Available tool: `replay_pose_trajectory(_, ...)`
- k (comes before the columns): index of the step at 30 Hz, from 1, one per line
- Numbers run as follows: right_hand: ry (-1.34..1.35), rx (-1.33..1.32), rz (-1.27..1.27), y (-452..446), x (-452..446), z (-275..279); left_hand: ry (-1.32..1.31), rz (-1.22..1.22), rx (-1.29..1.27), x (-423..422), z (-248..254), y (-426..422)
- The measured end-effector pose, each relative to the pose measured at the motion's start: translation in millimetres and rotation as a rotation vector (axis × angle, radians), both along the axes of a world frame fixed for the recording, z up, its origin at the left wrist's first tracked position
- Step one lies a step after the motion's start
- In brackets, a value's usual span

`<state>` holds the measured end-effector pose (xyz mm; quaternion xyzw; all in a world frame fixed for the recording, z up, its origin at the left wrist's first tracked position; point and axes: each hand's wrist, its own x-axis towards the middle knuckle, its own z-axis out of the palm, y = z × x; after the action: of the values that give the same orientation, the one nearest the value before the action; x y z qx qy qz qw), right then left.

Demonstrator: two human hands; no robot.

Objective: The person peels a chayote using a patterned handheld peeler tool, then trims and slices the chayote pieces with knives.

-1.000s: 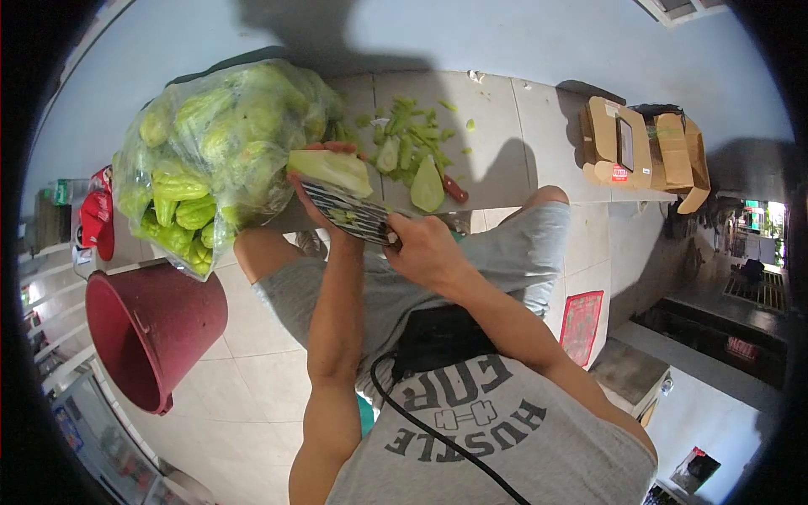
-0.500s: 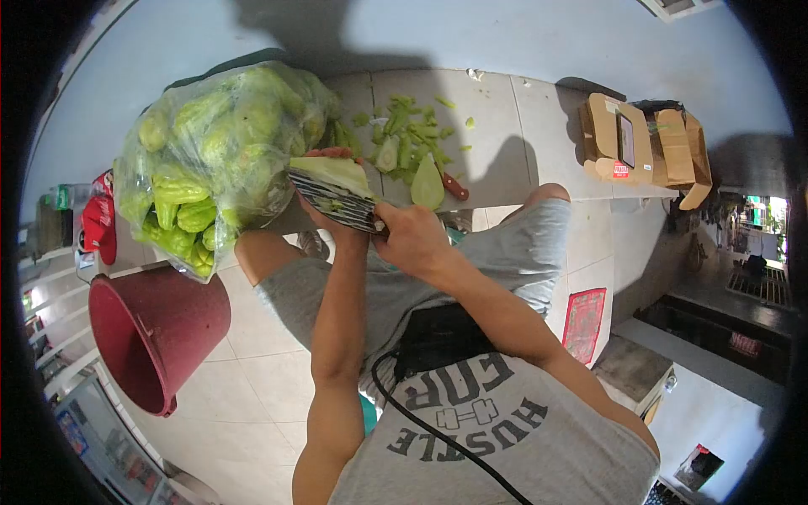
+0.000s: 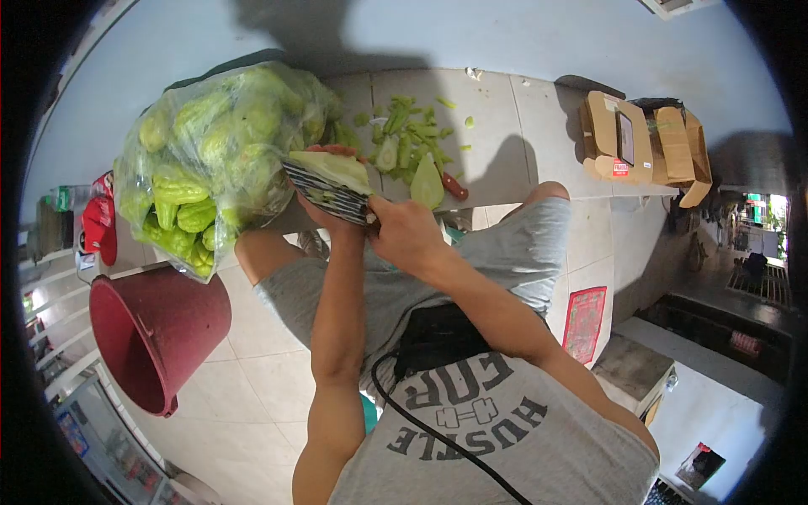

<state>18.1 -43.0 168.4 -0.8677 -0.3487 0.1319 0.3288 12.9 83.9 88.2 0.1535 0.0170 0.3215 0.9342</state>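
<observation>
My left hand [image 3: 324,212] is closed round a pale green peeled chayote [image 3: 337,168], its fingers showing along the far edge. Across the near side of the chayote lies a wide knife [image 3: 326,192] with a dark, striped blade. My right hand [image 3: 408,231] grips the knife at its handle end, fingers wrapped round it. Just beyond, a pile of green peelings [image 3: 408,126] is spread on the tiled ledge. A pale peeled chayote [image 3: 427,183] rests at the ledge's near edge, beside a second knife with a red-brown handle [image 3: 455,187].
A large clear plastic bag of green chayotes [image 3: 227,143] stands on the ledge at left. Below it, a dark red bucket [image 3: 160,337] is tipped toward the left. Opened cardboard boxes [image 3: 619,139] sit at the right end of the ledge [image 3: 497,109].
The knife and my right hand have shifted slightly left along the chayote. My left hand stays almost in place, and the surrounding things have not moved.
</observation>
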Motion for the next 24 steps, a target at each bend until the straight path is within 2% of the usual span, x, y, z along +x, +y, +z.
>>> replay_pose_trajectory(4, 0.029, -0.061, 0.003, -1, 2, 6, 0.037, 0.057, -0.029, 0, 3, -2)
replay_pose_trajectory(6, 0.157, 0.075, 0.039, -5, 11, 13, 0.199, 0.054, 0.071, 0, 7, 2)
replay_pose_trajectory(7, 0.158, 0.076, 0.043, -9, 13, 18, 0.2, 0.058, 0.072, 1, 5, 6)
replay_pose_trajectory(9, 0.339, 0.102, 0.1, -19, 16, 41, 0.125, -0.011, 0.105, 3, 1, 15)
replay_pose_trajectory(10, 0.337, 0.097, 0.108, -28, 22, 42, 0.123, -0.003, 0.102, 3, 2, 17)
replay_pose_trajectory(12, 0.636, 0.015, 0.037, -47, 33, 39, 0.194, -0.11, 0.109, 1, 27, 20)
replay_pose_trajectory(13, 0.634, 0.015, 0.045, -54, 36, 33, 0.193, -0.101, 0.11, 1, 35, 19)
replay_pose_trajectory(15, 0.826, 0.077, -0.04, -64, 39, 24, 0.142, -0.211, 0.096, 1, 45, 13)
replay_pose_trajectory(22, 0.994, 0.073, -0.029, -75, 36, 21, 0.025, -0.366, 0.058, -2, 49, 9)
replay_pose_trajectory(24, 1.093, 0.199, -0.087, -76, 31, 19, 0.043, -0.353, 0.05, -4, 47, 10)
